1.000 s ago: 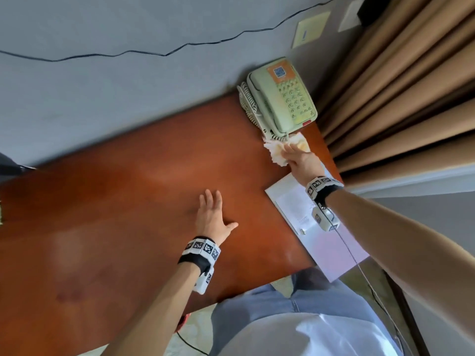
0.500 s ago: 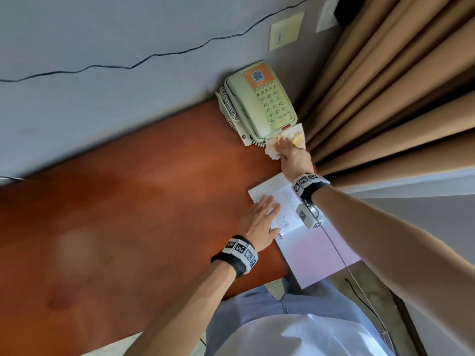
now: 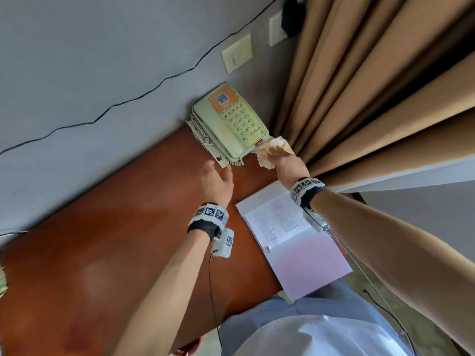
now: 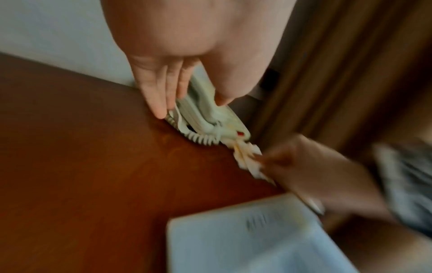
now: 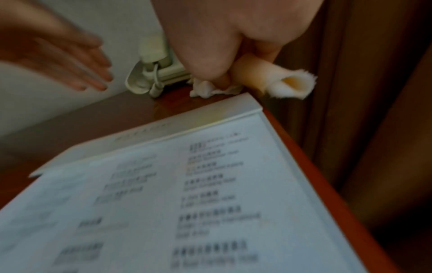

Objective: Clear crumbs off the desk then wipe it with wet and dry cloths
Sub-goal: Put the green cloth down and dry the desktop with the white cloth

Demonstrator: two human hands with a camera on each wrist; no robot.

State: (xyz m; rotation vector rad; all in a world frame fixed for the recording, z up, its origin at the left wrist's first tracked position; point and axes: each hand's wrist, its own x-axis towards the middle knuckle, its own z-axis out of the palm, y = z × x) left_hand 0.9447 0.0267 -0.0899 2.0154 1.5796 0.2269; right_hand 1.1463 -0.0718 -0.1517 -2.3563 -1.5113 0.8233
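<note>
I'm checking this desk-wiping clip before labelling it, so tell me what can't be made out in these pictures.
- Crumbs on the desk: too small to see in any view.
- Cloth, wet or dry: cannot tell; right hand covers much of it.
- Printed sheet: text blurred in right wrist view, too small in head view.
- Left hand touching telephone: motion blur in left wrist view.
- Desk's left end: cut off by head view's edge.

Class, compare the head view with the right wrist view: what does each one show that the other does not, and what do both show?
Only the head view shows the telephone's keypad, the wall cable and the wall plates.

Only the right wrist view shows the cloth rolled into a tube past the fingers, and the sheet's printed lines.

Both show the right hand gripping the cloth beside the telephone, the open left hand, the desk and the curtain.
</note>
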